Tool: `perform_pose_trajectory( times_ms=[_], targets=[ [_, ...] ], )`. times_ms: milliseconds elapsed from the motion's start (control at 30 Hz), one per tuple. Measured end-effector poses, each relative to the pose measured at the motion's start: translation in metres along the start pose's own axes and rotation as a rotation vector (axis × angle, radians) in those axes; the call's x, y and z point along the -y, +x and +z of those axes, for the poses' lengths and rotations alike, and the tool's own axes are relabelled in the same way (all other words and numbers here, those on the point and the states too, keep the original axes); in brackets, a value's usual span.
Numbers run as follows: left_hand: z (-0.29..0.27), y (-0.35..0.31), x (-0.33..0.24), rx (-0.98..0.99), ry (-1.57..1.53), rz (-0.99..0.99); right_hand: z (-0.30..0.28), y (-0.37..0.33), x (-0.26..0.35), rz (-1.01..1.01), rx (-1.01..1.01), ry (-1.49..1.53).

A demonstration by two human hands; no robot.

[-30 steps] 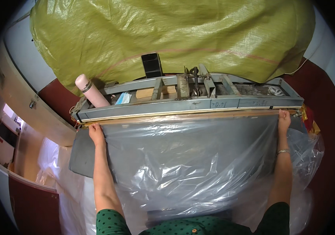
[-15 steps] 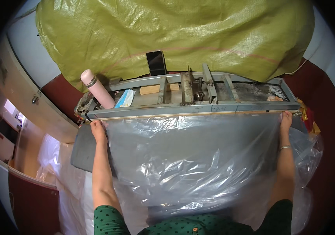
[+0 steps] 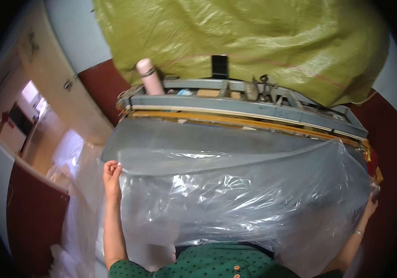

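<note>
A wide sheet of clear plastic film [image 3: 226,185] spreads over the grey tabletop [image 3: 198,137] in front of me, wrinkled and shiny. At its left edge, my left hand [image 3: 111,172] is closed, fingertips pinching the film. My right hand [image 3: 371,206] grips bunched film beyond the right side, partly hidden by it. Behind the film's far edge runs a long grey metal frame [image 3: 193,104] like a bar sealer. Beneath it shows an orange strip [image 3: 240,122]; a band of bare tabletop lies between strip and film.
A pink flask [image 3: 150,79] stands on the frame's left end, and a dark phone [image 3: 219,67] leans behind it. A large yellow-green woven sheet [image 3: 254,32] covers the back. More film [image 3: 80,199] hangs at left, near a door [image 3: 66,60] standing ajar.
Both hands have left the metal frame and come nearer me, the right one also outward. The film's far edge has pulled away from the frame, uncovering the orange strip. The view has shifted.
</note>
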State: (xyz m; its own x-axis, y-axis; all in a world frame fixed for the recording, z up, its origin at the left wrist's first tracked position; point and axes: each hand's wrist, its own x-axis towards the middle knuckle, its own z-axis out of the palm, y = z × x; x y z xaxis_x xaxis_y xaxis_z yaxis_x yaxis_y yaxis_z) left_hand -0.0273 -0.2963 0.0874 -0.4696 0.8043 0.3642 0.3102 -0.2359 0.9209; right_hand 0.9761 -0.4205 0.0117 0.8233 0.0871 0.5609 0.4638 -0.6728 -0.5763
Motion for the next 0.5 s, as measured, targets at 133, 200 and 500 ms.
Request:
perform_pose_trajectory(
  times_ms=[133, 200, 500],
  targets=[
    [0.014, -0.053, -0.027, -0.192, 0.438, 0.256, 0.037, 0.036, -0.047, 0.112, 0.449, 0.674],
    [0.018, -0.095, -0.047, 0.023, 0.393, 0.185, 0.052, 0.03, -0.024, 0.125, 0.552, 0.761],
    [0.1, -0.22, 0.015, 1.337, 0.38, 0.248, -0.004, -0.047, 0.238, -0.123, 0.632, 1.035]
  ],
)
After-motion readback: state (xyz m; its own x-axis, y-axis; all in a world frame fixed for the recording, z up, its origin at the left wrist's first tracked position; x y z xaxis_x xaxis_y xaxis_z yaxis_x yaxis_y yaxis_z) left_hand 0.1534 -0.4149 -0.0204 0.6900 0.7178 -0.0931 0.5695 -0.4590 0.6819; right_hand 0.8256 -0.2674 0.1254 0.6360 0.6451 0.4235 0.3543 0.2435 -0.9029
